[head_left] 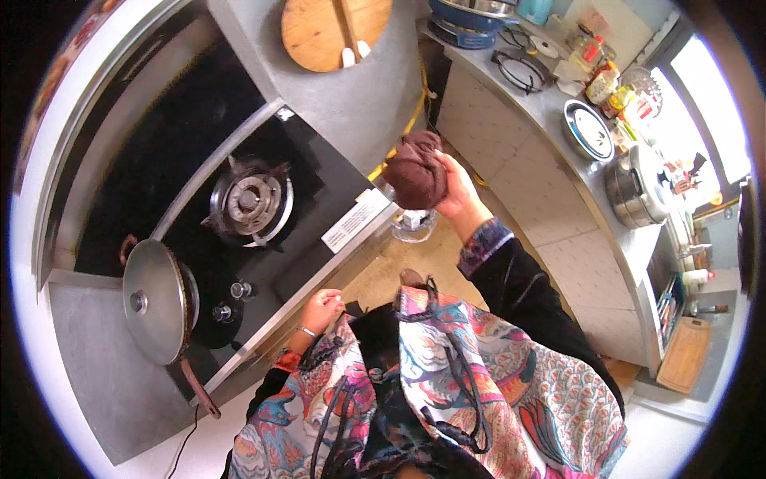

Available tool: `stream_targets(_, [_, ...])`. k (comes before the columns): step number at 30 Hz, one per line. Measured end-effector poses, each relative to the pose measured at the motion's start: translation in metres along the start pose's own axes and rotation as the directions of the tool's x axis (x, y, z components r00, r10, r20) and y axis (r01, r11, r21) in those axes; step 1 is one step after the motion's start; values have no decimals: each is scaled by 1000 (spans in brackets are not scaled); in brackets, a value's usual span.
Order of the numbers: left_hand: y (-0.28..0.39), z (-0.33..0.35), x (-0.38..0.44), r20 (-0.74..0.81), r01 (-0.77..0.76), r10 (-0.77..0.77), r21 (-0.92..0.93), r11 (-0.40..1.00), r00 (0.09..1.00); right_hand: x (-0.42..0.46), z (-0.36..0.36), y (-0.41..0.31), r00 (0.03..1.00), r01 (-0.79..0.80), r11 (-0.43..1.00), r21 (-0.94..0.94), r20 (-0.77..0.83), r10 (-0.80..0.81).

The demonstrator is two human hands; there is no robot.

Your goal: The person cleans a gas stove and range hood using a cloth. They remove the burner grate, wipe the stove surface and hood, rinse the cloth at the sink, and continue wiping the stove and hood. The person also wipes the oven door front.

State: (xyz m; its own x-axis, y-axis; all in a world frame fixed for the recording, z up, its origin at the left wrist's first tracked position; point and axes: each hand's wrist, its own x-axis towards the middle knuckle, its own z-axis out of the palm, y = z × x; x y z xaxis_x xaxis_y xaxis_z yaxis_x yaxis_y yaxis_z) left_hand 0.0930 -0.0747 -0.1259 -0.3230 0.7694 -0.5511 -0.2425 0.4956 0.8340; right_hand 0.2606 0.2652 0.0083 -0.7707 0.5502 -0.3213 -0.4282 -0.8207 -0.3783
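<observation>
My right hand (461, 190) is closed around a bunched dark brown cloth (417, 172), held up beyond the front right corner of the black gas cooktop (311, 161). Near the cooktop's front edge, my left hand (324, 308) has its fingers curled in by the hem of my patterned vest; whether it holds anything cannot be told. A bare gas burner (250, 202) lies between the hands and the wall side. At the left stands a pan with a glass lid (152, 302), its handle pointing towards me.
Two control knobs (241, 290) sit on the cooktop. A round wooden board (335, 30) lies on the grey counter at the top. Along the right counter are a steel pot (637, 188), a basin (587, 130), a wire ring stand (523, 70) and bottles. A yellow hose (413, 120) runs between the counters.
</observation>
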Motion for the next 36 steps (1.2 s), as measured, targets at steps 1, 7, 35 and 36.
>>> stream_targets(1, [-13,-1,1,8,26,-25,-81,996,1000,-8,6,6,1000,-7,1000,-23,-15,7])
stream_targets(7, [-53,-31,-7,115,-142,137,38,989,984,-7,-58,33,956,54,998,-11,-287,-55])
stream_targets(35, [-84,-117,-45,-225,-198,204,50,979,953,173,481,-76,239,961,-13,-277,852,-465])
stream_targets(36, [-69,-113,-47,-276,-167,208,163,972,938,188,500,-76,213,928,-200,-314,889,-406])
